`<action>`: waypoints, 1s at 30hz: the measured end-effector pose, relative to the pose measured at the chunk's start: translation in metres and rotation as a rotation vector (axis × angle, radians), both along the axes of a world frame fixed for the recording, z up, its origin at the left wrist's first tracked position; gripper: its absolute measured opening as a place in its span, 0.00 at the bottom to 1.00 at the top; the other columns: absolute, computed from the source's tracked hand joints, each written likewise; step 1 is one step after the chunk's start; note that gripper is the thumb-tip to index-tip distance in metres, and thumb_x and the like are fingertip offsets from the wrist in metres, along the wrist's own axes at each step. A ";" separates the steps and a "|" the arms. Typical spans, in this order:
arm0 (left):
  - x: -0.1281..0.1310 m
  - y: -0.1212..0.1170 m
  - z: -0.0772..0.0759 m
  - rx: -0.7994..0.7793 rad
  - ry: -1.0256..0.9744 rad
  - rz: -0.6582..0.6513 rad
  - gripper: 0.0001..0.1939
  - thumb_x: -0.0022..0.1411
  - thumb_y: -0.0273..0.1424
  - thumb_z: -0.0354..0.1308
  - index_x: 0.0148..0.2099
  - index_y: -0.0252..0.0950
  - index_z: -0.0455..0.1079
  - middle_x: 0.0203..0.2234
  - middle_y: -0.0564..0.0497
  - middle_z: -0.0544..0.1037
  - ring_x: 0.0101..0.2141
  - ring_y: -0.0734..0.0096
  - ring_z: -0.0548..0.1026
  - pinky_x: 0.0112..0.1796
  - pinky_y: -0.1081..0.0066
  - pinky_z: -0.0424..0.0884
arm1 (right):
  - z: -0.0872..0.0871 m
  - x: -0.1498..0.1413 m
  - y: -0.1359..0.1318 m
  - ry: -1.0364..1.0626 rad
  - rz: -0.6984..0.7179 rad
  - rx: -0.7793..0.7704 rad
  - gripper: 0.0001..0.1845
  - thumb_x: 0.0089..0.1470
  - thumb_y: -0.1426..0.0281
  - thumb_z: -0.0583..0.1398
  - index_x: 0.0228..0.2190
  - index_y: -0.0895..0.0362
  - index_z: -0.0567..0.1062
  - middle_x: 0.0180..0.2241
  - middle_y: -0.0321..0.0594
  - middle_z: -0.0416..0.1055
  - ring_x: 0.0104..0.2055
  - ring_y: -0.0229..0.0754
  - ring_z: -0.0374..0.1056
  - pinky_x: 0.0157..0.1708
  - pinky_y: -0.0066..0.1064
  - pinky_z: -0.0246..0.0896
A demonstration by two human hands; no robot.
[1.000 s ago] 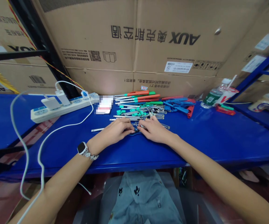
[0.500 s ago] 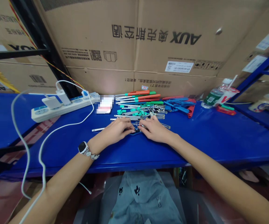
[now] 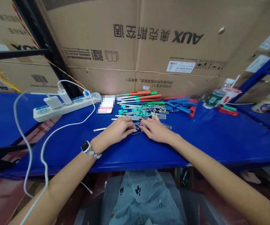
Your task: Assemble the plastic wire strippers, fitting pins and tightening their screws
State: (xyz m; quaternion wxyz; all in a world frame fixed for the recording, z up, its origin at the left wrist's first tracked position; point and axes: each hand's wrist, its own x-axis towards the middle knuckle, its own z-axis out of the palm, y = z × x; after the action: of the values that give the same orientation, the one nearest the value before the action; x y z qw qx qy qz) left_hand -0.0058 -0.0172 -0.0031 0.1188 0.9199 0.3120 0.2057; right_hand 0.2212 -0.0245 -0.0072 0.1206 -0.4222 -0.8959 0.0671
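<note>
My left hand (image 3: 119, 130) and my right hand (image 3: 157, 129) meet near the middle of the blue table (image 3: 195, 140). Their fingertips pinch a small dark part with thin wires (image 3: 138, 130); the fingers hide much of it. A silver metal tube (image 3: 99, 129) sticks out to the left from beneath my left hand, and a clear end piece (image 3: 167, 126) shows beyond my right fingers. Just behind lie several more silver tubes (image 3: 117, 119) with wires, among small teal plastic pieces (image 3: 123, 111). Further back rest long-nosed lighters with orange handles (image 3: 138, 93).
Blue and red plastic handles (image 3: 181, 104) lie at the back right, near a bottle with a green label (image 3: 213, 98). To the left are a white power strip (image 3: 41, 115), a looping white cable (image 3: 55, 129) and a phone-like flat object (image 3: 106, 106). Large cardboard boxes (image 3: 90, 75) stand behind.
The view has shifted slightly. Both hands stay together at the same small part, with only tiny finger movement.
</note>
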 end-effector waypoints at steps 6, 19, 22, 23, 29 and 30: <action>-0.001 0.001 -0.002 -0.011 -0.025 -0.002 0.09 0.72 0.31 0.57 0.40 0.35 0.77 0.34 0.48 0.76 0.38 0.65 0.74 0.43 0.64 0.70 | 0.000 0.000 0.001 0.053 0.001 -0.037 0.12 0.71 0.65 0.50 0.36 0.55 0.67 0.29 0.36 0.69 0.36 0.44 0.65 0.47 0.39 0.47; 0.000 0.000 0.001 -0.010 -0.017 0.006 0.09 0.72 0.30 0.57 0.40 0.34 0.77 0.34 0.48 0.76 0.37 0.65 0.75 0.41 0.65 0.69 | 0.000 -0.001 0.000 0.061 0.003 -0.038 0.11 0.71 0.66 0.51 0.36 0.55 0.69 0.28 0.35 0.70 0.35 0.43 0.65 0.46 0.38 0.46; 0.000 -0.001 0.003 -0.006 -0.017 -0.010 0.09 0.72 0.30 0.57 0.40 0.34 0.77 0.34 0.48 0.76 0.37 0.65 0.75 0.41 0.65 0.70 | 0.001 0.000 0.000 0.035 0.006 -0.023 0.12 0.71 0.66 0.51 0.35 0.55 0.68 0.28 0.35 0.69 0.35 0.43 0.64 0.45 0.38 0.46; 0.000 -0.001 0.003 -0.004 -0.014 -0.014 0.09 0.72 0.30 0.57 0.40 0.34 0.77 0.35 0.48 0.76 0.37 0.65 0.75 0.41 0.64 0.70 | 0.001 0.000 -0.001 0.025 0.008 -0.015 0.12 0.71 0.66 0.50 0.35 0.55 0.68 0.29 0.36 0.69 0.36 0.43 0.64 0.44 0.38 0.46; 0.000 -0.001 0.003 0.031 0.015 -0.015 0.08 0.71 0.29 0.58 0.40 0.34 0.77 0.35 0.48 0.77 0.38 0.64 0.75 0.43 0.63 0.69 | 0.000 -0.001 -0.001 -0.029 0.019 0.030 0.13 0.72 0.65 0.48 0.36 0.55 0.68 0.29 0.37 0.68 0.36 0.45 0.64 0.44 0.38 0.46; 0.000 -0.001 0.002 0.035 0.019 -0.014 0.08 0.71 0.29 0.58 0.41 0.34 0.77 0.35 0.48 0.77 0.38 0.63 0.75 0.43 0.63 0.70 | 0.000 -0.001 -0.001 -0.039 0.020 0.039 0.13 0.72 0.65 0.48 0.36 0.55 0.68 0.29 0.37 0.68 0.36 0.45 0.63 0.44 0.38 0.46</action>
State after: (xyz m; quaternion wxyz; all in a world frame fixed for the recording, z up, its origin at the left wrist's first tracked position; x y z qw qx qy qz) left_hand -0.0056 -0.0182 -0.0009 0.1008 0.9259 0.3033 0.2014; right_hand 0.2203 -0.0255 -0.0074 0.1107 -0.4121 -0.9034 0.0427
